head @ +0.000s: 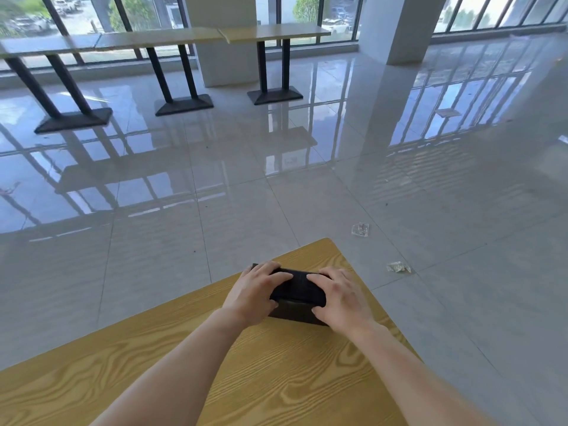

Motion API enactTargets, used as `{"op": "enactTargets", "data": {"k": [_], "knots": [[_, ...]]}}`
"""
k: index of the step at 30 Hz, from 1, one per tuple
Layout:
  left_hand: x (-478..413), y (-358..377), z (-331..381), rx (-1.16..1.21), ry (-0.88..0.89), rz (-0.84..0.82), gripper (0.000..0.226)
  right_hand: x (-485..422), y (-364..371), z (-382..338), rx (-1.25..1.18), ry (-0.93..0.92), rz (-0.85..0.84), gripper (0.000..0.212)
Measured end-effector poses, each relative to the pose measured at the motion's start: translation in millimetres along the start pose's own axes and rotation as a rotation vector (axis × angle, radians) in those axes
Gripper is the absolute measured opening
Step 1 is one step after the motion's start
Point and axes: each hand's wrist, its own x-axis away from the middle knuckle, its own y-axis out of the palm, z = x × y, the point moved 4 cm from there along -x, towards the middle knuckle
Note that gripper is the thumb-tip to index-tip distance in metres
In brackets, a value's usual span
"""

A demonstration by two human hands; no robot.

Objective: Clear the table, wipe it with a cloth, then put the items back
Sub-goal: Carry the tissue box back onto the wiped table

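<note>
Gripping a black rectangular box at both ends, sitting near the far corner of the yellow wood-grain table. Curling the left hand over the left end, fingers slightly spread across the top, thumb pressing the near side. Clasping the right end likewise with the right hand, fingers spread. Looking past the corner onto glossy grey floor tiles bearing two crumpled clear wrappers.

Wooden table, black box near its far corner
</note>
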Motion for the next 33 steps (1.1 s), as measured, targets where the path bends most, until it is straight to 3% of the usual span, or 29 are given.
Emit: {"op": "enactTargets", "data": {"k": [8,18,33], "knots": [[8,-1,6,-0.048,-0.054,-0.006,0.065,3,-5,-9,0.031,0.029,-0.095,0.068],[63,-45,12,-0.098,-0.176,0.183,0.061,15,-36,-55,0.061,-0.067,-0.009,0.062],[264,-109,-31,-0.198,-0.483,0.308,0.064,75,-24,-228,0.079,-0.393,-0.071,0.06]]}}
